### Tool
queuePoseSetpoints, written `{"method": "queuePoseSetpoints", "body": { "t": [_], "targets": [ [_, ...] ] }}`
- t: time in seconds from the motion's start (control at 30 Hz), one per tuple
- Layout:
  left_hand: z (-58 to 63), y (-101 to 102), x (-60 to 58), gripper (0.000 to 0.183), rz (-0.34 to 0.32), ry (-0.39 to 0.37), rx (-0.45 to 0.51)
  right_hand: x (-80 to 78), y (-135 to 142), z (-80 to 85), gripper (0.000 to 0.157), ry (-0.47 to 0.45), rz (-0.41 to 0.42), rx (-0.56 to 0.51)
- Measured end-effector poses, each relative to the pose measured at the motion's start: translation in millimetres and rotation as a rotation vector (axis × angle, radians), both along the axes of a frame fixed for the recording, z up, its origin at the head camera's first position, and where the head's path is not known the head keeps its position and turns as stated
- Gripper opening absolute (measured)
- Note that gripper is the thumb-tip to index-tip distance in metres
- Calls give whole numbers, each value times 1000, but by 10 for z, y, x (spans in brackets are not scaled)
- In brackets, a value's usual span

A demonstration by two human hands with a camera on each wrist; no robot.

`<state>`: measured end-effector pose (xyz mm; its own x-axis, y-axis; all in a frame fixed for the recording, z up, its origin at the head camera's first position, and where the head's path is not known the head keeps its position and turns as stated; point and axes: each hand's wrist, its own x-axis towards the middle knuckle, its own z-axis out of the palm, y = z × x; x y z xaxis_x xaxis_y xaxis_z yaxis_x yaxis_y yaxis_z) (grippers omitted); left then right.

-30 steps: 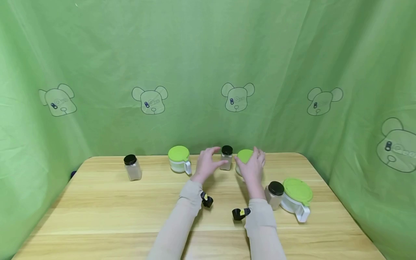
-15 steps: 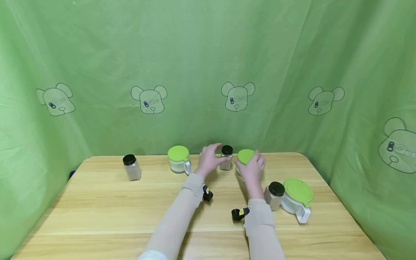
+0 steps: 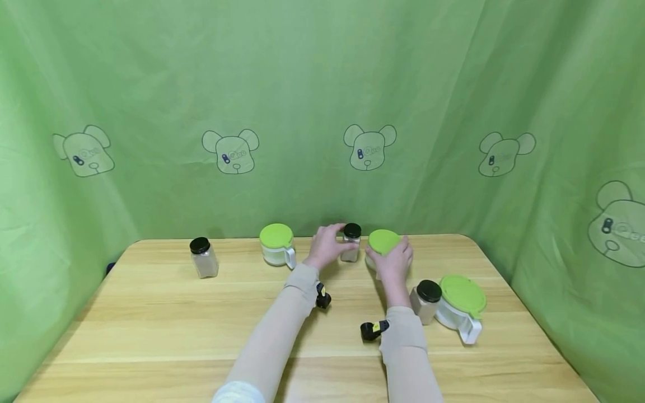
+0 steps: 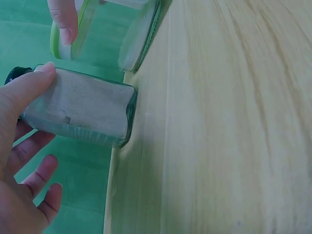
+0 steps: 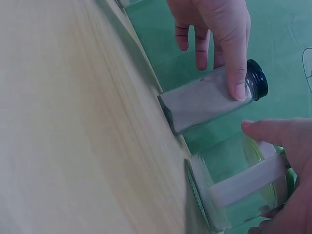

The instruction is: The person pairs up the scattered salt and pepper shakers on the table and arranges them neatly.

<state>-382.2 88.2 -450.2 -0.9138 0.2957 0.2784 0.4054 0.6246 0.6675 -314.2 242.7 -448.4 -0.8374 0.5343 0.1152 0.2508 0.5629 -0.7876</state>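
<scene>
At the table's back, a square glass spice jar point(image 3: 350, 253) with a black cap stands upright, filled with pale powder. My left hand point(image 3: 325, 246) pinches it just below the cap; in the left wrist view the thumb point(image 4: 41, 80) lies on the near face and fingers reach behind the jar point(image 4: 87, 105). Right beside it is a round glass seasoning jar point(image 3: 384, 240) with a green lid. My right hand point(image 3: 395, 262) holds it around the lid, thumb on one side and fingers on the other. The right wrist view shows its white handle point(image 5: 248, 183) facing the camera.
To the left are another green-lidded jar point(image 3: 276, 246) and a black-capped spice jar point(image 3: 205, 262). Near my right forearm stand a black-capped jar point(image 3: 425, 307) and a green-lidded jar point(image 3: 461, 296). A green curtain point(image 3: 302, 101) hangs behind the wooden table point(image 3: 151, 324).
My left hand has moved slightly right and its fingers have closed onto the black-capped jar. The right fingers have settled lower around the green lid. The other jars stay put.
</scene>
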Motion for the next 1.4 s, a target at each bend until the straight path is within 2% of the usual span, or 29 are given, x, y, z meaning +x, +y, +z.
{"method": "queuePoseSetpoints", "body": {
  "t": [0.6, 0.9, 1.17, 1.4],
  "targets": [
    [-1, 7, -11, 68, -21, 6, -21, 1, 10, 0, 106, 11, -2, -14],
    [-11, 24, 25, 73, 28, 25, -79, 11, 24, 6, 104, 0, -8, -24],
    [-46, 57, 62, 72, 87, 66, -72, 27, 35, -22, 104, 23, -1, -14],
    [-14, 74, 124, 69, 125, 96, -35, 20, 60, -10, 104, 26, -3, -44]
  ]
}}
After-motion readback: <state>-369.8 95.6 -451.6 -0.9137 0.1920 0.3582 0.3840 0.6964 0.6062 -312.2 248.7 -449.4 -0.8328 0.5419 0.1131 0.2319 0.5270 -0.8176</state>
